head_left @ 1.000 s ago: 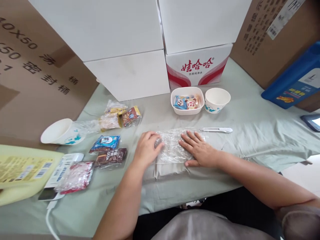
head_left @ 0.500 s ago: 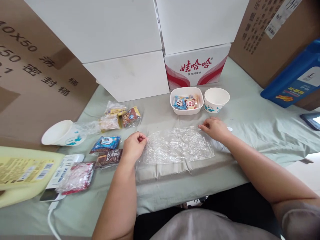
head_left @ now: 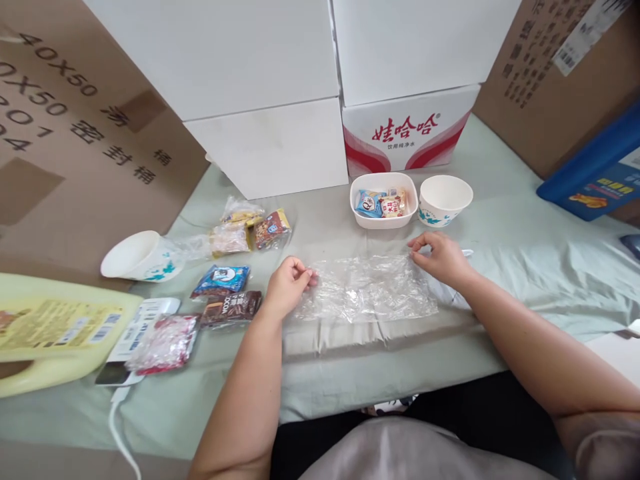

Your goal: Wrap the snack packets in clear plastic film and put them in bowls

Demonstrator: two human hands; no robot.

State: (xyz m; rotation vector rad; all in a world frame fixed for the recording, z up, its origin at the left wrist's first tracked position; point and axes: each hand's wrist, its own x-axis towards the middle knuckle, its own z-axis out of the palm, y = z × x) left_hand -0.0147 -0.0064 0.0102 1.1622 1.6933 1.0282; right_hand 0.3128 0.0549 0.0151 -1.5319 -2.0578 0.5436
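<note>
A clear, crinkled plastic bag (head_left: 367,290) lies spread out flat on the green cloth in front of me. My left hand (head_left: 289,287) pinches its upper left corner between thumb and fingers. At the upper right corner, my right hand (head_left: 437,257) pinches the bag's edge in the same way. Just beyond the right hand are a white plastic tub (head_left: 384,220) with small wrapped snacks (head_left: 383,203) in it and a white paper bowl (head_left: 445,200). Left of my left hand lie a blue snack packet (head_left: 221,280) and a brown cocoa packet (head_left: 233,308).
Several yellow and clear wrapped snacks (head_left: 237,230) lie at the left beside a tipped paper bowl (head_left: 143,257). A red-edged packet (head_left: 167,343) rests on a white device with a cable. A yellow jug (head_left: 60,333), a blue bottle (head_left: 595,180) and cartons (head_left: 270,150) border the cloth.
The view has shifted slightly, so things appear a little further right. My left hand has moved slightly inward along the bag's edge; the right hand keeps its place at the other corner.
</note>
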